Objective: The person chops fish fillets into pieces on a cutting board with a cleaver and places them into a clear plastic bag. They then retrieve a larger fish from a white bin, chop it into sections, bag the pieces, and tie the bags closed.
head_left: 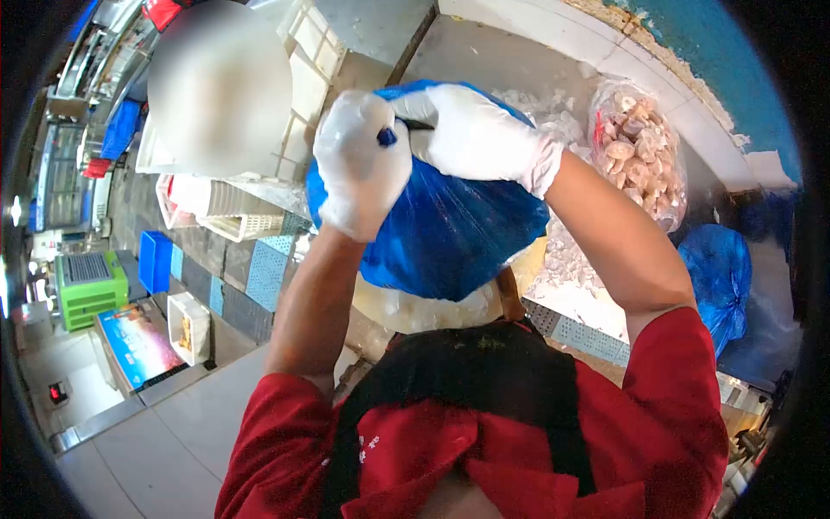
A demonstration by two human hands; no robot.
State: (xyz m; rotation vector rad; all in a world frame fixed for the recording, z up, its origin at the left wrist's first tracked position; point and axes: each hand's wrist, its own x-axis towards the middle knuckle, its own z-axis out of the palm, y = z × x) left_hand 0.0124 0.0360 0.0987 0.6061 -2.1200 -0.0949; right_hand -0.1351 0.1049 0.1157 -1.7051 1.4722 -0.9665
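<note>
A bulging blue plastic bag (458,233) hangs in front of my apron, its contents hidden. My left hand (361,164), in a white glove, is closed in a fist around the gathered neck of the bag. A small twist of blue plastic pokes out of that fist. Beside it, my right hand (484,138), also in a white glove, has its fingers curled at the top of the bag, against the left hand. The right fingertips are partly hidden, but they appear to pinch the blue plastic.
To the right stand a clear bag of pale pinkish pieces (640,160) and a knotted blue bag (718,281). Crushed ice (562,251) lies between. White crates (238,221), a blue bin (156,261) and a green box (86,290) are at left. A low wall (596,43) runs behind.
</note>
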